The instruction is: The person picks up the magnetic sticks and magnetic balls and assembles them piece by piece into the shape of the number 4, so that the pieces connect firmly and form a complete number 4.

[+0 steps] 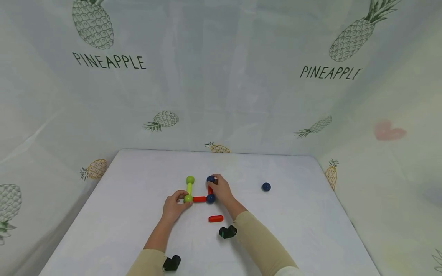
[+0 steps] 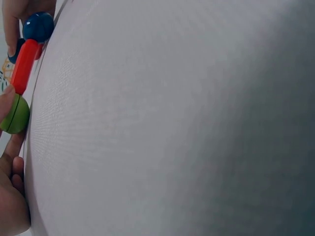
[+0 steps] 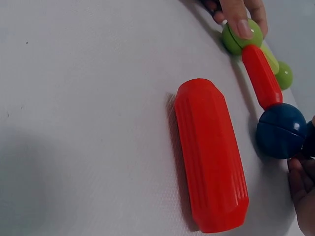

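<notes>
My left hand (image 1: 173, 207) pinches the near green ball (image 1: 188, 199) between thumb and fingers. From that ball a lime rod (image 1: 189, 188) runs back to a second green ball (image 1: 190, 179). A red rod (image 3: 263, 76) joins the near green ball to a blue ball (image 3: 282, 132) on its right. My right hand (image 1: 223, 190) grips the far blue ball (image 1: 210, 179), with another red rod (image 1: 210, 190) between it and the near blue ball. In the left wrist view, my left thumb lies against the green ball (image 2: 18, 115).
A loose red rod (image 1: 215, 219) lies on the white table (image 1: 293, 230) in front of the joined pieces, close to the right forearm. Off to the right sits a separate blue ball (image 1: 266, 186). Behind the table hangs a pineapple-print cloth (image 1: 221, 96).
</notes>
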`<act>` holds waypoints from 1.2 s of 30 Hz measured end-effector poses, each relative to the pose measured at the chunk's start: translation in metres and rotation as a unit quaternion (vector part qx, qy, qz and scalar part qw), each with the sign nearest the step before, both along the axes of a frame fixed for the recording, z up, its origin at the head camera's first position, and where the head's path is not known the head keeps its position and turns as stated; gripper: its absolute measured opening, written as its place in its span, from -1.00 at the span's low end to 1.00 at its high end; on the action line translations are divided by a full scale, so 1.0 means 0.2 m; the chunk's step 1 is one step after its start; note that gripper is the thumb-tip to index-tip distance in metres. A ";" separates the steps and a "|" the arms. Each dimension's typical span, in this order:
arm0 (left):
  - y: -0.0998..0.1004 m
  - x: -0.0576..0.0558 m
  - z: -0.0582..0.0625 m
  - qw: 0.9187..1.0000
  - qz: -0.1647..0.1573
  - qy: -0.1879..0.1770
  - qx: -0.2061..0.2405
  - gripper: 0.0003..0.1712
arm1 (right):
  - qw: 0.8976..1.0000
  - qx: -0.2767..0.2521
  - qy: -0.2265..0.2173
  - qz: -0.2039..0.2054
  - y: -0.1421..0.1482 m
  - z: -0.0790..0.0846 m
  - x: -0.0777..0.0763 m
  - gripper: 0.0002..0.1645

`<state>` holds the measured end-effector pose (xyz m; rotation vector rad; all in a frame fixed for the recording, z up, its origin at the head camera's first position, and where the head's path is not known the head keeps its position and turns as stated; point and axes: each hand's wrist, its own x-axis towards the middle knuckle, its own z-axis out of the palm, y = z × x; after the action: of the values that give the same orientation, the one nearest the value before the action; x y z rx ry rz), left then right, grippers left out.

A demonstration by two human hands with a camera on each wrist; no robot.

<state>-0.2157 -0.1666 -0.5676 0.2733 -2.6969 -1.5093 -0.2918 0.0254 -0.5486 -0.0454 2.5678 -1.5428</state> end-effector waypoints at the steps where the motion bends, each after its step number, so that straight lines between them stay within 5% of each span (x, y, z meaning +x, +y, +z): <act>1: 0.00 0.00 0.00 1.000 0.001 0.000 -0.001 -0.58 | 1.000 0.001 0.001 0.000 0.00 0.00 0.00 -0.51; 36: 0.00 0.01 0.02 1.000 -0.006 0.014 -0.005 -0.58 | 1.000 0.001 -0.012 -0.022 -0.01 0.02 -0.02 -0.49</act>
<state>-0.2146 -0.1665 -0.5631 0.2338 -2.6902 -1.4902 -0.2965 0.0226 -0.5442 0.0299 2.5676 -1.5454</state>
